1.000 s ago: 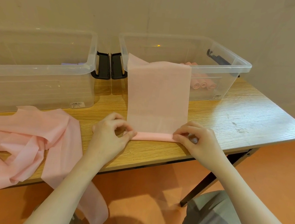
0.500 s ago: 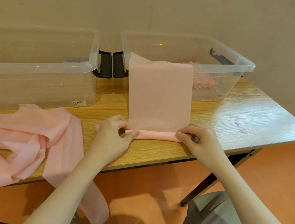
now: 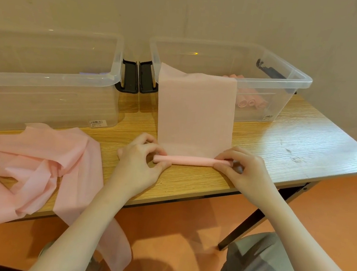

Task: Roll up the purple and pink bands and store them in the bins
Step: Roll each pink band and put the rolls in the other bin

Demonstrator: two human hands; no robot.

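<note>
Wooden table [image 3: 294,146], two clear bins [image 3: 273,95] at rear. Pink band [image 3: 195,115] draped from right bin's front rim down to near table edge. Rolled end, long axis left-right, pinched by left hand [image 3: 138,164] and right hand [image 3: 244,172].

Both hands [image 3: 138,164] [image 3: 246,172], fingers curled.

A pink band [image 3: 195,115] is lying near-to-far, its near end rolled into a thin tube [image 3: 184,160], its far end draping into the right clear bin [image 3: 273,95], where pink rolls [image 3: 250,102] are sitting. Loose pink bands [image 3: 36,163] are lying heaped near left; the left clear bin [image 3: 44,93] is standing beyond.
</note>
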